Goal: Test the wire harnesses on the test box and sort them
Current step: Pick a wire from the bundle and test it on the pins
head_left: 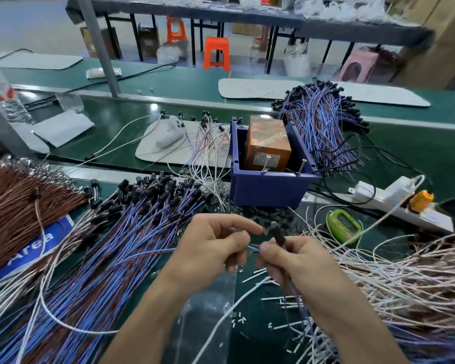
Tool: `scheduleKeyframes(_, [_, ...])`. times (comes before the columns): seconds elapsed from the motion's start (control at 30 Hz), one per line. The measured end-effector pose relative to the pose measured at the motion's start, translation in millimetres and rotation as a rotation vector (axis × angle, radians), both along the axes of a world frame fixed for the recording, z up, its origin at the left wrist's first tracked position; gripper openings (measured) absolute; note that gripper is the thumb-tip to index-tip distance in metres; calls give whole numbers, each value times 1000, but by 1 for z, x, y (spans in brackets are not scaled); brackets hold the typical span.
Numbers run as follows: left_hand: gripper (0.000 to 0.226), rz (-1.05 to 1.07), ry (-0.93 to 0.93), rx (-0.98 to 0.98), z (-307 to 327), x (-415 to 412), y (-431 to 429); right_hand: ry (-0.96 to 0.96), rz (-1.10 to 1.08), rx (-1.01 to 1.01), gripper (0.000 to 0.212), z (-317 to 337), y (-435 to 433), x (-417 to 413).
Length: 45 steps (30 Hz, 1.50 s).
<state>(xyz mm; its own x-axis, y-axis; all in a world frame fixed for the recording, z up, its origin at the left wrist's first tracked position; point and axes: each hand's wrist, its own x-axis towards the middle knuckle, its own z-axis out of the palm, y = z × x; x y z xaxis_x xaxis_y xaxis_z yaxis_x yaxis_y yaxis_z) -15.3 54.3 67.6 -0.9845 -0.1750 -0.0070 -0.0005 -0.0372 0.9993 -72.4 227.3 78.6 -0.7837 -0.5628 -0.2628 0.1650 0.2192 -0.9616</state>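
My left hand [213,245] and my right hand [294,261] meet at the centre of the frame, just in front of the blue bin [263,189]. The left hand pinches the thin blue and brown wires [253,248] of one harness. Between thumb and fingers, the right hand grips that harness's black connector [278,235], which points up. An orange test box [268,144] stands inside the bin with metal pins at its near edge. A large heap of blue-and-brown harnesses [111,245] with black connectors lies to the left. Another heap [323,124] lies behind the bin on the right.
Pale white-pink wires [405,279] pile up at the right, coppery brown wire bundles [13,214] at the far left. A white power strip [394,200] with a yellow plug and a green device [344,228] lie to the right. A white mat [179,145] carries loose harnesses. Cut wire bits litter the near table.
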Motion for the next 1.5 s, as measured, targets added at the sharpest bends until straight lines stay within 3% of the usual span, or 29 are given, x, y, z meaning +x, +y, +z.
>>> scheduleKeyframes(0.1, [37,-42,-16,96,-3,1,-2,-40,-13,-41,31,-5,4,3])
scheduleKeyframes(0.37, [36,103,-68,373,-21,-4,13,-73,-107,-107,35,-11,-2,13])
scheduleKeyframes(0.53, [27,390,-109,758,-29,-7,-5,-93,-201,-106,36,-7,5,8])
scheduleKeyframes(0.6, [29,423,-110,642,-29,-4,-21,-83,-248,-107,36,-3,13,0])
scheduleKeyframes(0.77, [20,150,-92,221,-16,-8,9,-36,-287,-176,35,-1,10,-5])
scheduleKeyframes(0.83, [15,63,-89,267,-14,-11,32,1,-276,-203,33,-3,4,-2])
scheduleKeyframes(1.0, [17,105,-76,521,-18,-15,47,23,-225,-204,30,-5,2,1])
scheduleKeyframes(1.17, [17,200,-41,489,-13,-18,50,-27,-243,-188,17,-6,5,-2])
scheduleKeyframes(1.27, [19,288,-67,508,-13,-19,45,-62,-257,-199,19,-6,3,-2])
scheduleKeyframes(1.4, [18,242,-53,573,-13,-19,47,-127,-297,-245,21,-7,-2,-1])
scheduleKeyframes(1.5, [29,184,-66,585,-16,-18,49,-152,-338,-318,23,-8,-8,0])
